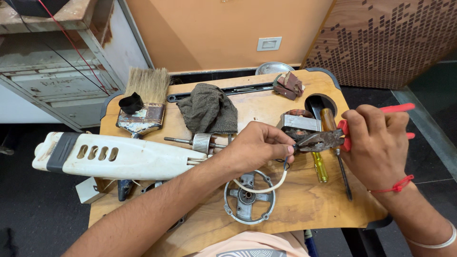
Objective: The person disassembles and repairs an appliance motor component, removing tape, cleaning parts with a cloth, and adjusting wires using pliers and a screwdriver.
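My right hand point(376, 143) grips red-handled pliers point(328, 139), jaws pointing left and closed on the end of a thin wire. My left hand point(257, 145) pinches that wire point(264, 188), a white lead that curves down over a round grey metal bracket point(249, 197). The lead runs from a long white plastic appliance housing point(114, 156) lying across the left of the wooden board point(309, 209). A motor stator with copper windings point(299, 123) sits just behind the pliers.
A wide paintbrush point(145, 102), a grey rag point(208, 109), a rotor shaft point(197, 141), a yellow-handled screwdriver point(320, 164), a second screwdriver point(343, 176) and a brown part point(288, 84) lie on the board. A metal cabinet point(57, 71) stands at the left.
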